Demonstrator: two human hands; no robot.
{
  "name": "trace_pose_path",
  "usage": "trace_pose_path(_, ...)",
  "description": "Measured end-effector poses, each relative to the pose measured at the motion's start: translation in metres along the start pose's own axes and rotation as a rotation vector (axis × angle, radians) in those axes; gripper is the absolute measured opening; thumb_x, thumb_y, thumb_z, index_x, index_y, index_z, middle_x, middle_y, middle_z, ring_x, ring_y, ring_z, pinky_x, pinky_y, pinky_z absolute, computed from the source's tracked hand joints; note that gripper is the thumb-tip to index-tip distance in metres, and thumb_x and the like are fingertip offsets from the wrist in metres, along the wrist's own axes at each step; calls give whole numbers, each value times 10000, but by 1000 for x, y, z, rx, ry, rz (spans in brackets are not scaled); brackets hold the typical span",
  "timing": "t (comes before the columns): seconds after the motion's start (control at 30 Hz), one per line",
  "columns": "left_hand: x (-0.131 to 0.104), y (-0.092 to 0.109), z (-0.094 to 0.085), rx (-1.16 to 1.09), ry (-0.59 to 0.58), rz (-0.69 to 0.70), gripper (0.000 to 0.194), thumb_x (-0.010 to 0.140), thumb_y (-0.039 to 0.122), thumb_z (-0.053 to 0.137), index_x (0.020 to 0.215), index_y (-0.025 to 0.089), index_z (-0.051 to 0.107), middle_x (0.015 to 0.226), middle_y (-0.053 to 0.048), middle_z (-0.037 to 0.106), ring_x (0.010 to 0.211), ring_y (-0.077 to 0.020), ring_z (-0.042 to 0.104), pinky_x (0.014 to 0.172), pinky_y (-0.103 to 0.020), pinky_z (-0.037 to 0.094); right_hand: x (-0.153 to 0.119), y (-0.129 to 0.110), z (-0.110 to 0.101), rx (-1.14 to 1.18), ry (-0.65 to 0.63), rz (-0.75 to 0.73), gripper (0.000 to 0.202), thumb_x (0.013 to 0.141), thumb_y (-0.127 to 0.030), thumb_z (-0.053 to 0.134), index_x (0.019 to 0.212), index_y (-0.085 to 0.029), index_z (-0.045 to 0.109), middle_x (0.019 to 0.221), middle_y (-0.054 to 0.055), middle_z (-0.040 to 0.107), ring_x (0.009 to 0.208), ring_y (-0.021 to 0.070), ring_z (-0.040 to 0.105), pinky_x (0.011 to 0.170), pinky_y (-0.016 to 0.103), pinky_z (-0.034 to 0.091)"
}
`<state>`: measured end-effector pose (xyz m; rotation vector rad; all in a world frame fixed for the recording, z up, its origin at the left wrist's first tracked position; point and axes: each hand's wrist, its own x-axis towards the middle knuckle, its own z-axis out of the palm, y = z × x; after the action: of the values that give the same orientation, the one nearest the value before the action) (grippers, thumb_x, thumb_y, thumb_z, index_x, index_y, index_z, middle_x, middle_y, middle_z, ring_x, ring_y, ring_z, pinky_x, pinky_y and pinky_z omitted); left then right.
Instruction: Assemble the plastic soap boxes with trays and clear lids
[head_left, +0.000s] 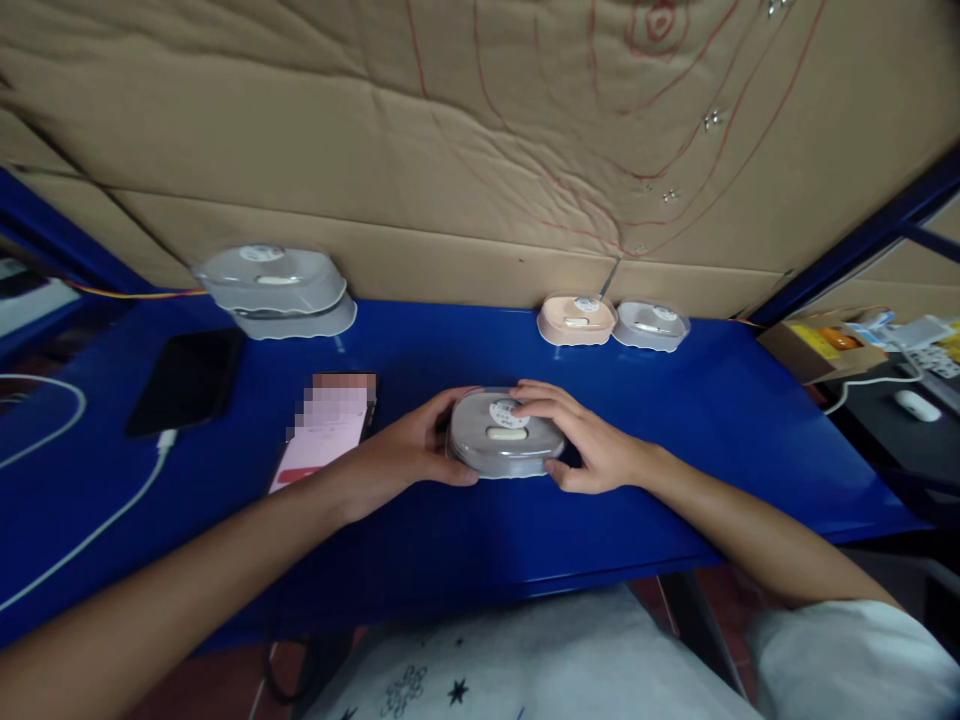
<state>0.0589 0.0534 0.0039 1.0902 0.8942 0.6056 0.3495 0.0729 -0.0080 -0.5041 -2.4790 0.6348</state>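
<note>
While fingers (553, 409) spread wide, grey box (502, 453) clasped between

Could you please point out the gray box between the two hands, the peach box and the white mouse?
Gray box (507, 434): head view, on the pale bar on its top.
Peach box (577, 323): head view, on the pale bar on its top.
White mouse (917, 405): head view, on its upper shell.

Cardboard wall (225, 130) with curved red lines (660, 19), glossy blue tabletop (450, 550), blue frame bar (862, 238), reddish tiled floor (225, 685)
</note>
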Motion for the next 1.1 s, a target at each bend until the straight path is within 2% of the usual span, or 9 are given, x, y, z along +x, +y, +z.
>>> trace_pose_path(0.2,2,-5,0,72,-13,53,1021,629,203,968,1512,311,467,1505,-101,588,1367,-357,590,1080,-504,518,2,-4,1,-81,0,63,644,954,-435,741,1496,-264,439,1580,175,473,1528,330,429,1241,563,427)
trace_pose_path(0.3,1,-7,1,107,-36,79,1014,653,210,954,1518,300,433,1563,-128,537,1390,-359,580,1113,-525,502,2,-4,0,-95,-36,106,819,920,-517,779,1581,-254,374,1614,192,438,1524,344,434,1242,552,430)
trace_pose_path(0.43,-2,-7,4,207,-43,89,982,727,248,914,1550,293,380,1604,-151,500,1409,-349,574,1127,-528,498,1,-4,-5,-83,-90,190,1155,830,-593,852,1696,-248,171,1680,205,372,1554,376,392,1267,557,402)
trace_pose_path(0.57,-6,-9,8,403,9,131,991,782,351,880,1606,290,332,1563,-169,540,1239,-320,673,1020,-511,565,-1,-7,-16,-63,-158,250,1176,810,-570,870,1705,-245,181,1687,197,362,1562,379,381,1277,542,399)
trace_pose_path(0.67,-8,-9,10,510,37,165,823,849,415,808,1565,277,425,1436,-142,645,1075,-277,724,908,-455,603,-6,-9,-31,-40,-203,278,1148,794,-543,885,1696,-241,243,1666,183,394,1545,370,409,1270,518,416)
trace_pose_path(0.8,-9,-3,11,750,138,270,495,946,486,699,1389,276,625,1228,-84,730,969,-248,722,880,-430,602,-26,-10,-59,-107,-249,346,1076,810,-503,882,1690,-309,296,1672,128,438,1536,372,439,1269,555,400)
trace_pose_path(0.93,-8,-1,8,874,164,337,388,995,471,642,1330,278,670,1220,-73,729,941,-231,715,893,-410,607,-58,-3,-90,-421,-267,576,1063,751,-400,910,1664,-391,366,1706,95,417,1549,439,411,1242,677,356)
trace_pose_path(1.03,-7,-6,5,968,148,395,367,1027,448,593,1337,269,673,1389,-92,669,1110,-265,706,1000,-447,586,-82,10,-114,-714,-285,907,1043,689,-315,909,1625,-371,454,1698,102,435,1534,451,428,1220,654,385)
trace_pose_path(1.1,-7,-9,4,1033,142,424,380,1040,457,566,1351,265,670,1468,-101,623,1248,-299,668,1111,-504,532,-98,21,-131,-813,-264,1072,984,686,-279,889,1594,-324,513,1655,134,496,1494,461,475,1172,659,427)
